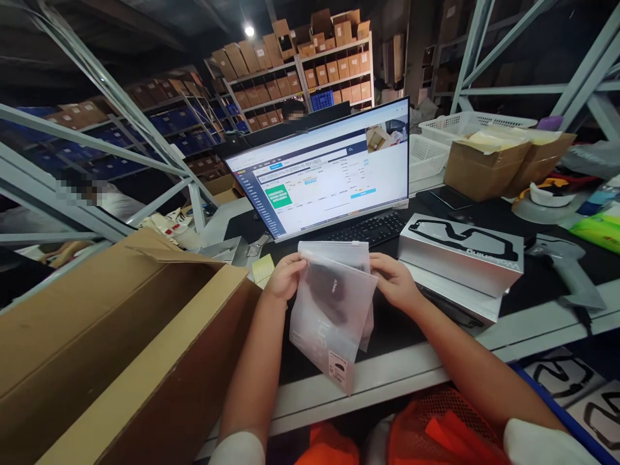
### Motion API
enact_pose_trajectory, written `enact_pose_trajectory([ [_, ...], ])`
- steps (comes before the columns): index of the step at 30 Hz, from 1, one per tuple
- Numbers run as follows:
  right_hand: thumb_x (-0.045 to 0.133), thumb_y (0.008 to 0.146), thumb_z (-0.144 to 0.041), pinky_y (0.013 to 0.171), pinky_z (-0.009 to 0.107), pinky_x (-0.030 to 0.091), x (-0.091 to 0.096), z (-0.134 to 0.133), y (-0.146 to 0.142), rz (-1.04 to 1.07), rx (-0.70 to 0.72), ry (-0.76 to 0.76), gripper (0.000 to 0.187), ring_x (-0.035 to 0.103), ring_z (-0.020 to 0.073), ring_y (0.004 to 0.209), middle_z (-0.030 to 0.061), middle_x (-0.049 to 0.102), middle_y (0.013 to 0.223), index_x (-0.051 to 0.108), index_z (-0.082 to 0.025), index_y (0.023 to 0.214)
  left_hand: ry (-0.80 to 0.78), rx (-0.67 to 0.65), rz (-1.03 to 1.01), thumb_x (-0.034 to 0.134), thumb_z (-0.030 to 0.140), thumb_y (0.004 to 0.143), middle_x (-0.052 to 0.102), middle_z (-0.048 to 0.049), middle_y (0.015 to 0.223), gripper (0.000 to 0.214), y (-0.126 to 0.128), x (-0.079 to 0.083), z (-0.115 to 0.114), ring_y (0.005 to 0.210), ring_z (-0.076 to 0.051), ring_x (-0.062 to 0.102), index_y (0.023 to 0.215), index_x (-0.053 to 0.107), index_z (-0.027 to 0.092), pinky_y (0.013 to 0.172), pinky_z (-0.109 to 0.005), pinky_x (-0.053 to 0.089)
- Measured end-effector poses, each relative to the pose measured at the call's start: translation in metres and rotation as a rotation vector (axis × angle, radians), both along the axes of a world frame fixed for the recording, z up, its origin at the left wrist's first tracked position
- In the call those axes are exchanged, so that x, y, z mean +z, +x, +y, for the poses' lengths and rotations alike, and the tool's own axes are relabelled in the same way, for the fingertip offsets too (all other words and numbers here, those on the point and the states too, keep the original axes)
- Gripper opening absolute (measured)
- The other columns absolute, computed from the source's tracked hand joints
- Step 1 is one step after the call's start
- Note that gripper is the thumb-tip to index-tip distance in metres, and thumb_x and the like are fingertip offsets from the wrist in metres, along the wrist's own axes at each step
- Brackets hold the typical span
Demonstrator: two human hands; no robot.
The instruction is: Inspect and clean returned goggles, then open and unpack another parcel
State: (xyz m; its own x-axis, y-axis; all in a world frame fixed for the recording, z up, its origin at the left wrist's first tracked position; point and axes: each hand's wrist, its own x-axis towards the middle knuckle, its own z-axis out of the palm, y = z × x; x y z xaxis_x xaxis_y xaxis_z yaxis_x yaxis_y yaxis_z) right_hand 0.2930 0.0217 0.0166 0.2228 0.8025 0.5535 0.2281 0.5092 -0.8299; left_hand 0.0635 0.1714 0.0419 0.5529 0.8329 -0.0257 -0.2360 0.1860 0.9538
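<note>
A frosted plastic zip bag (322,316) with a dark item showing through it hangs between my hands, a small label near its lower corner. At least one more frosted bag lies behind it. My left hand (287,276) pinches the upper left edge. On the other side, my right hand (394,279) grips the upper right edge, its fingertips partly hidden behind the plastic. Both hands are above the black desk mat, just in front of the keyboard (382,229). To their right, silver boxes (460,248) with a black frame picture are stacked.
A large open cardboard box (194,329) stands close on the left. Behind the keyboard is a lit monitor (329,174). A barcode scanner (564,265), cartons (487,161) and white baskets (431,155) occupy the right. Metal frame bars rise on both sides; other people are farther back.
</note>
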Motion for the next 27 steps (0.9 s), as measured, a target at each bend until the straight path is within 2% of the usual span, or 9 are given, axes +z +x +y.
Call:
enact_pose_trajectory([
  [4,0.065,0.09,-0.032,0.102,0.046,0.053,-0.001,0.0,0.003,-0.204,-0.044,0.068,0.025,0.066,0.026,0.115,0.0073,0.071,0.125,0.077,-0.031,0.112,-0.016,-0.009,0.011,0.089,0.033,0.055,0.074,-0.0074,0.07,0.03,0.001,0.001,-0.001,0.063,-0.02,0.068,0.076,0.077,0.015,0.062,-0.03,0.05],
  [7,0.066,0.09,-0.031,0.104,0.046,0.052,-0.002,0.0,0.003,-0.295,-0.061,0.095,0.023,0.064,0.0269,0.119,0.0086,0.068,0.132,0.077,-0.031,0.11,-0.033,-0.019,0.045,0.089,0.035,0.056,0.074,-0.0074,0.07,0.032,0.005,0.0,-0.004,0.06,-0.018,0.066,0.077,0.078,0.015,0.062,-0.03,0.05],
  [9,0.066,0.091,-0.032,0.103,0.047,0.052,-0.003,0.001,0.001,-0.333,-0.047,0.11,0.02,0.063,0.028,0.12,0.0092,0.069,0.129,0.078,-0.031,0.106,-0.038,-0.023,0.075,0.089,0.036,0.057,0.074,-0.0079,0.07,0.032,0.01,-0.002,-0.006,0.061,-0.018,0.066,0.078,0.078,0.013,0.063,-0.029,0.051],
  [12,0.064,0.091,-0.032,0.095,0.046,0.054,-0.008,0.004,-0.003,-0.407,0.001,0.127,0.014,0.067,0.0285,0.107,0.0097,0.074,0.108,0.077,-0.028,0.094,-0.026,-0.004,0.095,0.088,0.034,0.061,0.075,-0.0085,0.078,0.031,0.019,-0.006,-0.009,0.07,-0.018,0.068,0.082,0.079,0.012,0.07,-0.028,0.052],
  [16,0.058,0.089,-0.028,0.077,0.04,0.052,-0.015,0.007,-0.003,-0.495,-0.097,0.125,0.018,0.065,0.025,0.078,0.0083,0.07,0.078,0.07,-0.024,0.076,0.007,0.066,0.077,0.087,0.032,0.065,0.076,-0.0082,0.109,0.03,0.028,-0.011,-0.012,0.091,-0.017,0.069,0.089,0.08,0.015,0.08,-0.024,0.051],
  [19,0.057,0.086,-0.027,0.071,0.037,0.05,-0.017,0.006,-0.001,-0.42,-0.164,0.066,0.016,0.063,0.0242,0.073,0.0072,0.07,0.077,0.071,-0.024,0.08,-0.06,0.038,0.032,0.088,0.033,0.065,0.074,-0.0097,0.118,0.039,0.032,-0.013,-0.014,0.098,-0.019,0.069,0.099,0.08,0.016,0.086,-0.027,0.051],
  [22,0.058,0.085,-0.027,0.075,0.036,0.05,-0.015,0.004,-0.002,-0.291,-0.179,0.033,0.019,0.067,0.0256,0.082,0.0057,0.075,0.089,0.075,-0.026,0.093,-0.144,-0.063,-0.012,0.091,0.031,0.062,0.077,-0.0116,0.107,0.044,0.037,-0.017,-0.017,0.095,-0.021,0.071,0.1,0.079,0.013,0.088,-0.029,0.052],
  [24,0.057,0.085,-0.026,0.077,0.035,0.051,-0.012,0.002,-0.004,-0.211,-0.161,-0.001,0.022,0.068,0.0255,0.086,0.0035,0.076,0.091,0.076,-0.026,0.095,-0.172,-0.077,-0.042,0.092,0.028,0.062,0.078,-0.0113,0.098,0.039,0.04,-0.02,-0.018,0.087,-0.02,0.072,0.095,0.079,0.011,0.083,-0.028,0.054],
  [27,0.061,0.082,-0.029,0.074,0.033,0.05,-0.008,0.002,-0.005,-0.061,-0.167,-0.099,0.019,0.068,0.0241,0.082,0.0013,0.076,0.087,0.077,-0.024,0.09,-0.183,-0.023,-0.119,0.092,0.025,0.062,0.078,-0.0089,0.088,0.034,0.042,-0.022,-0.016,0.075,-0.016,0.071,0.09,0.079,0.011,0.073,-0.025,0.055],
])
